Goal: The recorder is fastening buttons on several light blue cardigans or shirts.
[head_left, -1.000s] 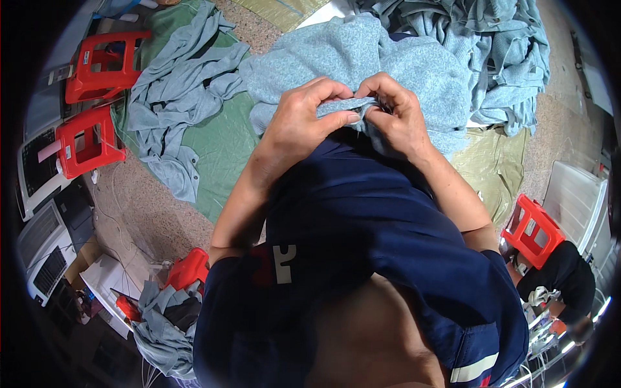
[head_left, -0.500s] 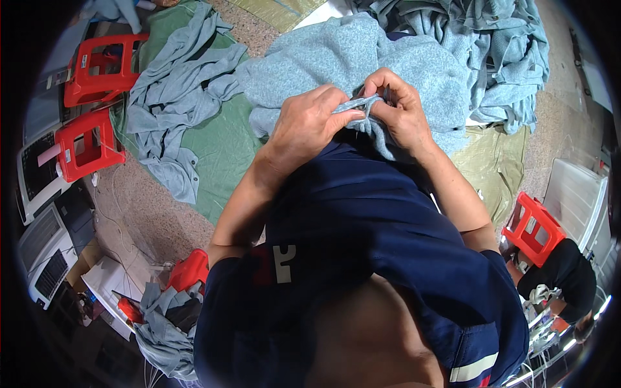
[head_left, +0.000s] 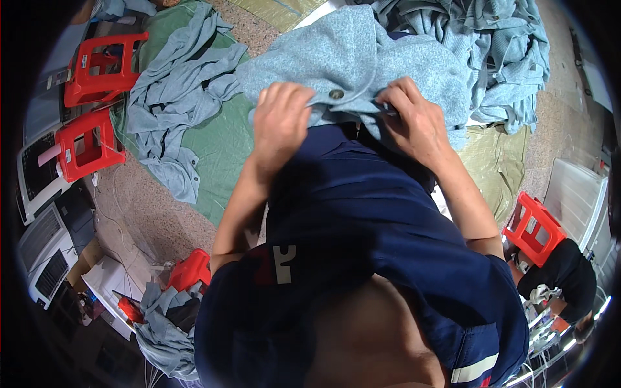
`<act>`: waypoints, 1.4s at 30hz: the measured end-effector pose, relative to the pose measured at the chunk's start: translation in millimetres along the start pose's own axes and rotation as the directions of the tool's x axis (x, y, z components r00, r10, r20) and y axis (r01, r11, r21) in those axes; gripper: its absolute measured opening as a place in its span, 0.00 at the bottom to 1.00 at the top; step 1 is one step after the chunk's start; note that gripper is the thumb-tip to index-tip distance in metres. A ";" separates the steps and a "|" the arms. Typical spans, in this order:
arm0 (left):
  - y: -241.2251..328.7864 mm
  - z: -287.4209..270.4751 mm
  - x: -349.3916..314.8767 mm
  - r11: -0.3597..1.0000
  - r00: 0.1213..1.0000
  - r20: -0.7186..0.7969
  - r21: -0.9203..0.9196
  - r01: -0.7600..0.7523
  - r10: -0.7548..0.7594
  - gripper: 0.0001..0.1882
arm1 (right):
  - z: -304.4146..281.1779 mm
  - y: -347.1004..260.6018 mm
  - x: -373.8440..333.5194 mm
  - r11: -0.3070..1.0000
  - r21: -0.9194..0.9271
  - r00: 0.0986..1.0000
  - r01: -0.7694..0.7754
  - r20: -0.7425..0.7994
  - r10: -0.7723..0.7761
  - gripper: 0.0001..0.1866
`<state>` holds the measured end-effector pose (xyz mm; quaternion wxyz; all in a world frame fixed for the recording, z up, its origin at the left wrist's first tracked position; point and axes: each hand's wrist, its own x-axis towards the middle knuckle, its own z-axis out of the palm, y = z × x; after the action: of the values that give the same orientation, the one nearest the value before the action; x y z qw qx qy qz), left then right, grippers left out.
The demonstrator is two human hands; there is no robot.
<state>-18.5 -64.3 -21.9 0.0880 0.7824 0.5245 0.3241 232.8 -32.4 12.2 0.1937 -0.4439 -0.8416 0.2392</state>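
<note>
A light blue-grey knit cardigan (head_left: 323, 55) lies across my lap, its near edge drawn toward my waist. A dark round button (head_left: 336, 94) shows on its front band between my hands. My left hand (head_left: 282, 123) is closed over the cloth left of the button, its fingertips turned under and partly hidden. On the other side, my right hand (head_left: 415, 119) pinches the cardigan's edge with curled fingers. Folds of the cloth hang below the right fingers.
More blue-grey knitwear is heaped at the far right (head_left: 504, 58) and spread over a green sheet (head_left: 213, 149) on the left. Red plastic stools (head_left: 90, 145) stand at the left; another red stool (head_left: 534, 228) is at the right, near a person in black (head_left: 559, 278).
My hands have moved apart from their pinch close together over a bunched bit of cloth. The cardigan's front band is now spread flatter, and its button has come into view.
</note>
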 end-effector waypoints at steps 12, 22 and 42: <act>-56.1 -24.2 -70.9 0.661 0.811 0.188 -0.494 0.565 -0.554 0.03 | -22.1 22.3 -28.0 0.996 -0.081 0.990 -0.024 0.133 0.034 0.14; 6.8 -75.0 -6.8 -0.015 0.685 0.471 -0.829 0.558 -0.556 0.07 | -22.8 -6.6 -2.8 0.837 -0.184 0.738 0.515 -0.401 -0.543 0.12; 42.3 -41.2 35.8 0.770 0.960 0.229 -0.579 0.269 -0.163 0.12 | 0.8 -42.7 30.2 0.805 0.566 0.975 0.178 -0.214 -0.066 0.13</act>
<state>-2.3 -59.5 45.0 0.4129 0.6714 0.4711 0.3960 188.4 -28.2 39.5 0.4120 -0.3283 -0.7334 0.4297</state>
